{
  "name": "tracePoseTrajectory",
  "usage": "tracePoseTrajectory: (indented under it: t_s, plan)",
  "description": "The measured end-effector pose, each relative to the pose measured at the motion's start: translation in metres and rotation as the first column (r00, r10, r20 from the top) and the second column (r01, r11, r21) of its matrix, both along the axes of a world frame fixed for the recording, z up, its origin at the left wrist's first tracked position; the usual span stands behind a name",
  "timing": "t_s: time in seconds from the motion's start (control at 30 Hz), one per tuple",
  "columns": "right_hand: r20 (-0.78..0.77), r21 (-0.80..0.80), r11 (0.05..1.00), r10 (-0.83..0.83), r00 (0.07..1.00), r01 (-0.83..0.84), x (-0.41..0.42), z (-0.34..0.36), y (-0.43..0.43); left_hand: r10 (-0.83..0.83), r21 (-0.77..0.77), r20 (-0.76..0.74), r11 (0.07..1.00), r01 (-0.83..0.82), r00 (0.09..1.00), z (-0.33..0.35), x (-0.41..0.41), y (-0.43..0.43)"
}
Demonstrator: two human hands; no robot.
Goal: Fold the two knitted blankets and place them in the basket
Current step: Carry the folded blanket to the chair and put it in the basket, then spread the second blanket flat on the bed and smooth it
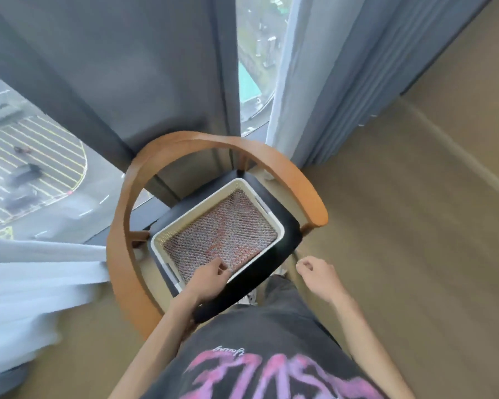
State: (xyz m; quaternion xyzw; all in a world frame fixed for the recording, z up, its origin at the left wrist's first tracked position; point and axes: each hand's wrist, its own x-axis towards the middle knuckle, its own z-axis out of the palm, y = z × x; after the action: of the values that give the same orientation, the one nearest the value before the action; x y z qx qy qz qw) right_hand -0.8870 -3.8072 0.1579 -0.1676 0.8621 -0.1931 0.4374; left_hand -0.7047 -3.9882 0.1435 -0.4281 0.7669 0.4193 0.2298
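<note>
A white woven basket sits on the black seat of a chair. Inside it lies a folded knitted blanket, grey-pink with red patches, filling the basket's floor. Only this one blanket shows; I cannot tell whether another lies beneath it. My left hand hovers at the basket's near rim, fingers loosely curled, holding nothing. My right hand hangs right of the chair seat, beyond the basket, fingers curled and empty.
The chair has a curved wooden backrest and arm rail around the black seat. Tall windows and grey curtains stand behind it. A white sheer curtain hangs at the left. Beige carpet spreads to the right.
</note>
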Motion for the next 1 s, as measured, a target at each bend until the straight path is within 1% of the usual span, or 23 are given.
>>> tracePoseTrajectory:
  t_s: [0.1, 0.2, 0.3, 0.4, 0.53, 0.67, 0.83, 1.0]
  plan:
    - [0.024, -0.006, 0.991, -0.133, 0.991, 0.134, 0.022, 0.003, 0.041, -0.154, -0.017, -0.004, 0.988, 0.154, 0.988, 0.006, -0.010, 0.008]
    - [0.030, -0.016, 0.957, -0.288, 0.957, 0.289, 0.039, 0.008, 0.081, -0.320, -0.039, 0.001, 0.947, 0.320, 0.947, 0.012, -0.026, 0.024]
    - [0.024, -0.034, 0.896, -0.442, 0.897, 0.443, 0.055, 0.011, 0.123, -0.468, -0.056, 0.008, 0.882, 0.467, 0.884, 0.018, -0.045, 0.051]
    - [0.017, -0.033, 0.826, -0.563, 0.826, 0.563, 0.079, 0.014, 0.166, -0.606, -0.059, -0.003, 0.795, 0.604, 0.796, 0.024, -0.063, 0.084]
    - [0.016, -0.029, 0.717, -0.696, 0.718, 0.696, 0.116, 0.017, 0.223, -0.719, -0.038, -0.025, 0.694, 0.719, 0.694, 0.030, -0.079, 0.139]
    - [0.023, -0.019, 0.602, -0.798, 0.602, 0.798, 0.162, 0.021, 0.286, -0.811, -0.019, -0.030, 0.584, 0.811, 0.584, 0.036, -0.077, 0.210]
    - [0.025, -0.009, 0.424, -0.905, 0.424, 0.905, 0.235, 0.029, 0.377, -0.915, -0.023, -0.028, 0.403, 0.915, 0.402, 0.039, -0.051, 0.318]
    - [0.031, 0.002, 0.247, -0.969, 0.247, 0.969, 0.315, 0.031, 0.467, -0.973, 0.001, -0.037, 0.229, 0.973, 0.229, 0.035, -0.009, 0.430]
